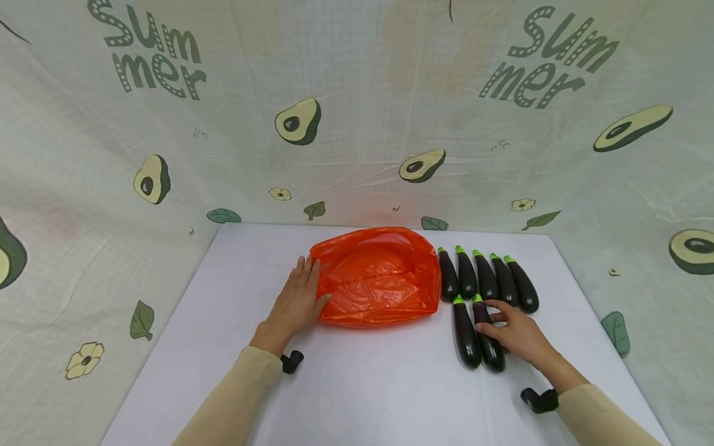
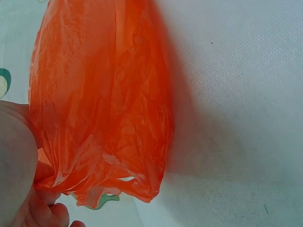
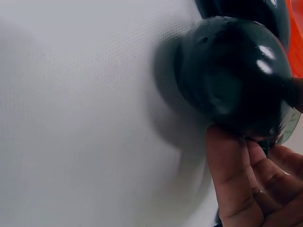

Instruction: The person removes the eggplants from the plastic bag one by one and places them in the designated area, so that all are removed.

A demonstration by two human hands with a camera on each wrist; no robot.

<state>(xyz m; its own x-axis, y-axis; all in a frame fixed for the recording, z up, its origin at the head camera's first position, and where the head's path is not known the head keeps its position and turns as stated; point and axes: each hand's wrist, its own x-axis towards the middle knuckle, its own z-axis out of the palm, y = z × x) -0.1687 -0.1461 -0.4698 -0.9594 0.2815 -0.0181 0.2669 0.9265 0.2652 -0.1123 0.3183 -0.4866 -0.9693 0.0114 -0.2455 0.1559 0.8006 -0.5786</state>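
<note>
A red plastic bag (image 1: 379, 279) lies spread wide on the white table, its thin film creased. At the bag's left side, my left hand (image 1: 298, 297) grips its edge; in the left wrist view the film (image 2: 104, 94) gathers in folds toward the fingers (image 2: 47, 208). My right hand (image 1: 515, 331) holds a dark, glossy eggplant (image 1: 491, 353) between thumb and fingers. In the right wrist view, this eggplant's rounded end (image 3: 232, 71) hides part of the hand. Just left of it lies another eggplant (image 1: 466, 334), and a row of several eggplants (image 1: 486, 279) with green caps lies behind.
The row of eggplants sits close against the bag's right side. A white table (image 1: 368, 384) extends in front of both hands. Behind it and at the sides hangs a pale cloth (image 1: 357, 93) printed with avocados, leaves and lettering.
</note>
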